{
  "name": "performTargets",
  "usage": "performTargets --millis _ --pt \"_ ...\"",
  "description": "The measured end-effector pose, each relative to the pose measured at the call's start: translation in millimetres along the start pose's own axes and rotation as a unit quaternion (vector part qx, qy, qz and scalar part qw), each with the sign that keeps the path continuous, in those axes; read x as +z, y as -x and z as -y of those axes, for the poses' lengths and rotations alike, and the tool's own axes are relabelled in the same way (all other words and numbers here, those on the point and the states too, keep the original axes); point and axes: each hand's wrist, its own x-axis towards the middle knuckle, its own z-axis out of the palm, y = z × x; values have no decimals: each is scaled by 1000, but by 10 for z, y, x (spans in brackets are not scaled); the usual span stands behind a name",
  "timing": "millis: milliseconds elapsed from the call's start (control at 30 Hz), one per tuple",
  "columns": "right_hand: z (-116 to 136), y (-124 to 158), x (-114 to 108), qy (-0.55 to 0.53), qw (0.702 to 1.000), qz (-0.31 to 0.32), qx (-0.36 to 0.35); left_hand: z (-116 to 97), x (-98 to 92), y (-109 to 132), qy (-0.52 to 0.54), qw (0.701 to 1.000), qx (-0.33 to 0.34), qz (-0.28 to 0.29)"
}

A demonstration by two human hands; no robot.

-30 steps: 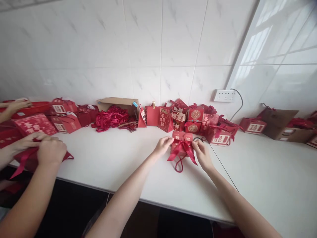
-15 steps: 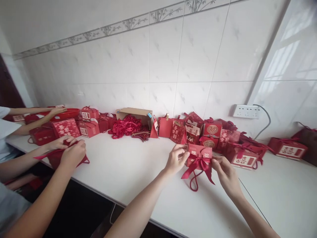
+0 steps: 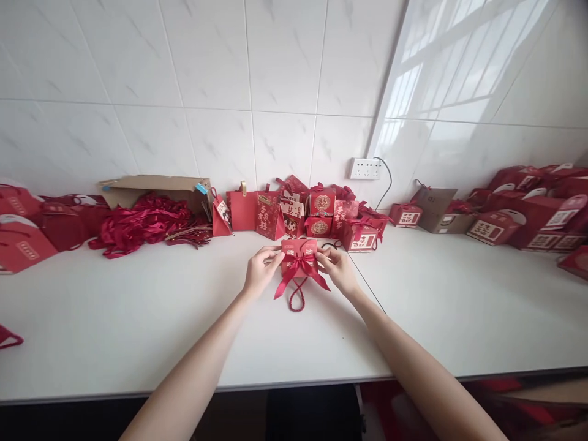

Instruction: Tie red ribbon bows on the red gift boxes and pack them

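A small red gift box is between my two hands above the white table. On its front sits a dark red ribbon bow with two loose tails, and a twisted cord loop hangs below it. My left hand pinches the box's left edge between thumb and fingers. At the right edge, my right hand grips it the same way. Just behind the box stand several finished-looking red boxes with gold and white prints.
A cardboard carton lies at the back left, with a heap of red ribbons spilling out. More red boxes stand at far left, and others are stacked at right. A power strip with a cable is on the tiled wall.
My view has swung to the right, so the co-workers' hands at the left have left the picture. Both hands still hold the box, its bow facing me.
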Motion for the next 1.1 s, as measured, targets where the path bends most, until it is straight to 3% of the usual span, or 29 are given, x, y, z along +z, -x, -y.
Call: performTargets --millis 400,533,733,900,967,1033,1100 --pt "-35 -36 -68 26 1000 8 7 17 7 -25 -11 1000 -12 22" --pt "-58 -35 -94 95 992 23 -77 36 8 -30 -6 1000 -20 17" --pt "-224 -112 -207 293 927 133 -193 48 15 -23 0 999 -23 27" --pt "-226 -106 -249 372 884 186 -214 37 -4 -25 -2 999 -31 42" --pt "-180 -86 -231 387 880 162 -223 -12 -22 -34 -28 999 6 19" --pt "-134 -67 -198 386 881 125 -243 -118 -39 -33 -101 989 99 -38" --pt "-94 -45 -153 371 884 92 -270 -283 -48 -2 -192 950 224 -103"
